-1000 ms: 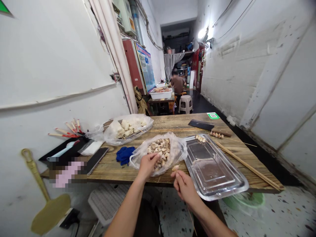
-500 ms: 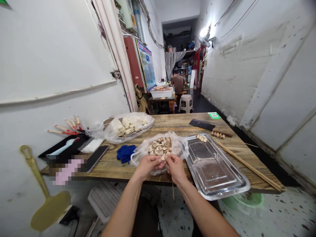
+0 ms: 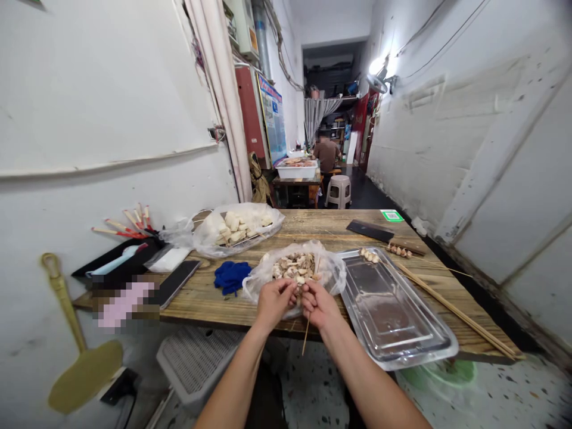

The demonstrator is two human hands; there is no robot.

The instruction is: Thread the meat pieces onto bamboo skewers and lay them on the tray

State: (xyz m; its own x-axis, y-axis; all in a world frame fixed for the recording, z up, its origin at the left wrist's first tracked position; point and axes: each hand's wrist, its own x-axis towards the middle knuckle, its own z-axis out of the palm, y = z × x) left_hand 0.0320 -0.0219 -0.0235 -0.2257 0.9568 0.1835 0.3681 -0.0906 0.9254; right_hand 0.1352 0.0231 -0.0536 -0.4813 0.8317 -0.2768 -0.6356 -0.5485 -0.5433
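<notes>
Over the near bag (image 3: 255,282), I'm gripping a thin stick (image 3: 305,339), best kept steady, in my right hand (image 3: 320,305), while my left hand (image 3: 273,302) is pinching a small piece (image 3: 299,288).

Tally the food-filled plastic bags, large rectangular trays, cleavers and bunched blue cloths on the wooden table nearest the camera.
Food-filled translucent plastic bags: 2
Large rectangular silver metal tray: 1
Dark-bladed cleaver with brown handle: 1
Bunched blue cloth: 1
Total: 5

1 left hand (image 3: 274,302), 1 right hand (image 3: 320,305), 2 food bags (image 3: 259,280), 1 metal tray (image 3: 382,307), 1 cleaver (image 3: 369,230), 2 laid-down loaded skewers (image 3: 369,256), 1 blue cloth (image 3: 232,276), 1 QR card (image 3: 392,215).
</notes>
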